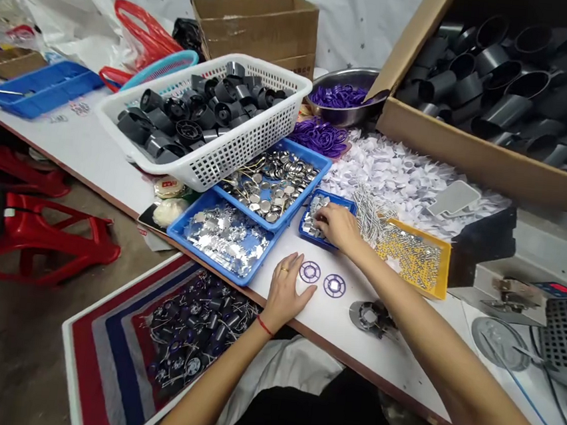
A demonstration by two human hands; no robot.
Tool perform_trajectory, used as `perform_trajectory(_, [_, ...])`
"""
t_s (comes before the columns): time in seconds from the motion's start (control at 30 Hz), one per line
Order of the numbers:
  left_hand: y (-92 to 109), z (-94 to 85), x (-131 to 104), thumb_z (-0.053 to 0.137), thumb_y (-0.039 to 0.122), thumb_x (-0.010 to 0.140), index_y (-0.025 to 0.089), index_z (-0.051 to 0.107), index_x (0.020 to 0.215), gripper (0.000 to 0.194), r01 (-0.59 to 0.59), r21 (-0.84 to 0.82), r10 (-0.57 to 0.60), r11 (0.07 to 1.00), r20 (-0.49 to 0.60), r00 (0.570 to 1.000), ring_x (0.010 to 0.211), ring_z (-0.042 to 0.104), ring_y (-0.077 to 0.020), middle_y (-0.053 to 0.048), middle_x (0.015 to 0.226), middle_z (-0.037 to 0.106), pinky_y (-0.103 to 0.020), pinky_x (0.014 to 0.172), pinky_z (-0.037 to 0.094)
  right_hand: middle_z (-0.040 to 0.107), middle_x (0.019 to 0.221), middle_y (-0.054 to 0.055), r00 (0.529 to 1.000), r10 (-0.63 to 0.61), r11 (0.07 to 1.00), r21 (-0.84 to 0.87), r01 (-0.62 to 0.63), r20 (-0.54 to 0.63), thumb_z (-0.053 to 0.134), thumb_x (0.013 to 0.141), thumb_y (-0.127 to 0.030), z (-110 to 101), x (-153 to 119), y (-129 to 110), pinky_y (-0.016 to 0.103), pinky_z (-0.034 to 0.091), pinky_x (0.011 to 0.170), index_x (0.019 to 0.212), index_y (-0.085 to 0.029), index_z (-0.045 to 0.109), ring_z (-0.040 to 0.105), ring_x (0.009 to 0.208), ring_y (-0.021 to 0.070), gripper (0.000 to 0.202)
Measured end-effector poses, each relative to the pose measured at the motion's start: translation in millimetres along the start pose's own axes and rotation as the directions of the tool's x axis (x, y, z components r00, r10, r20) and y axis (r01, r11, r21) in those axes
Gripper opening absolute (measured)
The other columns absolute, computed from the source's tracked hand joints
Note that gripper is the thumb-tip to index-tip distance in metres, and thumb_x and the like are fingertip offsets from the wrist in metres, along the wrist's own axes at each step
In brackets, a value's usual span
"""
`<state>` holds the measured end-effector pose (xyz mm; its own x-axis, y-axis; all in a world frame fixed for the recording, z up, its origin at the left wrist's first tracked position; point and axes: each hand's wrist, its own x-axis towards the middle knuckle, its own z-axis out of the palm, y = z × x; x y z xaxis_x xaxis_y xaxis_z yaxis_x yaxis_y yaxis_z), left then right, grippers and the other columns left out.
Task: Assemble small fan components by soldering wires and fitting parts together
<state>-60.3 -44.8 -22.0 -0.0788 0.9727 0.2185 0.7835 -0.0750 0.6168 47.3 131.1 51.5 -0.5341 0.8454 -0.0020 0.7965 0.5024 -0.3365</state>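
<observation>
My right hand (338, 226) dips into a small blue tray (333, 198) of small silvery metal pieces, its fingertips pinched down among them; what they grip is hidden. Flat on the white table lies my left hand (286, 291), fingers apart, wearing a ring and a red wrist string. Beside its fingertips is a purple spoked ring (310, 272). A second purple ring (334, 285) lies to the right, with a small pale square at its centre. Under my right forearm stands a dark grey cylindrical part (371, 316), partly hidden by the arm.
Blue trays of metal discs (286, 179) and silvery pieces (225, 237) stand left, below a white basket (249, 152) of black parts. A yellow tray (442, 268) holds small metal parts. Behind are white pieces (392, 169) and a large cardboard box (470, 150) of dark tubes.
</observation>
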Motion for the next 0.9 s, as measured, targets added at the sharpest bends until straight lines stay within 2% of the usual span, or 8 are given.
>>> perform_trajectory(0.2, [2.6, 1.9, 2.6, 0.059, 0.024, 0.083, 0.018, 0.048, 0.129, 0.048, -0.042, 0.057, 0.041, 0.997, 0.029, 0.999, 0.129, 0.046, -0.0304, -0.015, 0.135, 0.051, -0.052, 0.112, 0.034, 0.066, 0.096, 0.007, 0.999, -0.017, 0.999, 0.04, 0.018, -0.042, 0.064, 0.083, -0.021, -4.1, 1.8, 3.4, 0.028, 0.039, 0.074, 0.09, -0.019, 0.069, 0.06, 0.089, 0.02, 0.008])
perform_trajectory(0.33, [2.5, -1.7, -1.3, 0.067, 0.033, 0.078, 0.015, 0.047, 0.127, 0.056, -0.031, 0.052, 0.029, 0.998, 0.028, 0.999, 0.13, 0.045, -0.0309, -0.017, 0.134, 0.05, -0.05, 0.111, 0.036, 0.069, 0.088, 0.005, 0.993, 0.05, 0.979, 0.203, -0.026, -0.111, 0.063, 0.082, -0.02, -14.6, -30.2, 0.4, 0.028, 0.043, 0.076, 0.086, -0.017, 0.066, 0.063, 0.082, 0.0171, 0.006])
perform_trajectory(0.4, [2.4, -3.7, -3.4, 0.067, 0.036, 0.078, 0.014, 0.043, 0.131, 0.063, -0.044, 0.038, 0.042, 0.998, 0.052, 0.998, 0.132, 0.042, -0.0311, -0.018, 0.136, 0.048, -0.052, 0.114, 0.033, 0.069, 0.075, 0.002, 0.996, 0.085, 0.93, 0.356, -0.091, 0.032, 0.068, 0.078, -0.02, -11.4, -55.9, -2.5, 0.025, 0.045, 0.07, 0.079, -0.016, 0.065, 0.064, 0.07, 0.0146, 0.004])
perform_trajectory(0.47, [2.6, -4.0, -4.1, 0.064, 0.032, 0.08, 0.016, 0.046, 0.128, 0.054, -0.066, 0.026, 0.064, 0.997, 0.08, 0.995, 0.134, 0.041, -0.0296, -0.016, 0.137, 0.048, -0.053, 0.117, 0.028, 0.069, 0.067, 0.0, 0.969, 0.095, 0.896, 0.405, -0.184, 0.229, 0.072, 0.074, -0.019, -2.0, -78.0, -5.4, 0.023, 0.046, 0.064, 0.074, -0.016, 0.065, 0.063, 0.063, 0.0133, 0.007])
perform_trajectory(0.53, [3.4, -2.3, -3.5, 0.064, 0.03, 0.081, 0.018, 0.052, 0.12, 0.043, -0.064, 0.026, 0.062, 0.998, 0.08, 0.995, 0.132, 0.043, -0.0283, -0.014, 0.133, 0.052, -0.053, 0.118, 0.025, 0.07, 0.067, 0.0, 0.937, 0.115, 0.896, 0.372, -0.242, 0.331, 0.071, 0.074, -0.018, 9.6, -90.6, -8.3, 0.022, 0.046, 0.062, 0.074, -0.016, 0.066, 0.064, 0.062, 0.0128, 0.005])
perform_trajectory(0.63, [4.9, 0.8, -1.3, 0.07, 0.034, 0.078, 0.018, 0.054, 0.112, 0.041, -0.033, 0.023, 0.031, 0.999, 0.053, 0.998, 0.128, 0.047, -0.0273, -0.013, 0.129, 0.054, -0.052, 0.117, 0.027, 0.072, 0.076, 0.002, 0.924, 0.17, 0.921, 0.278, -0.273, 0.343, 0.066, 0.078, -0.017, 21.0, -92.9, -12.7, 0.023, 0.045, 0.067, 0.077, -0.017, 0.069, 0.066, 0.072, 0.0144, 0.003])
perform_trajectory(0.77, [5.3, 1.8, 0.5, 0.074, 0.036, 0.075, 0.019, 0.055, 0.11, 0.042, -0.022, 0.012, 0.021, 1.0, 0.047, 0.999, 0.126, 0.048, -0.0271, -0.012, 0.128, 0.055, -0.051, 0.116, 0.029, 0.073, 0.089, 0.007, 0.898, 0.239, 0.949, 0.107, -0.297, 0.37, 0.063, 0.078, -0.017, 20.8, -85.3, -19.3, 0.027, 0.043, 0.068, 0.081, -0.019, 0.071, 0.066, 0.085, 0.0206, 0.009])
perform_trajectory(0.9, [4.4, 1.3, 0.9, 0.075, 0.037, 0.075, 0.02, 0.056, 0.109, 0.043, -0.036, 0.009, 0.036, 0.999, 0.045, 0.998, 0.125, 0.049, -0.028, -0.012, 0.128, 0.055, -0.052, 0.114, 0.03, 0.073, 0.088, 0.011, 0.865, 0.214, 0.973, -0.018, -0.232, 0.454, 0.061, 0.078, -0.015, 15.6, -74.6, -26.2, 0.027, 0.043, 0.07, 0.082, -0.017, 0.073, 0.067, 0.088, 0.0225, 0.013])
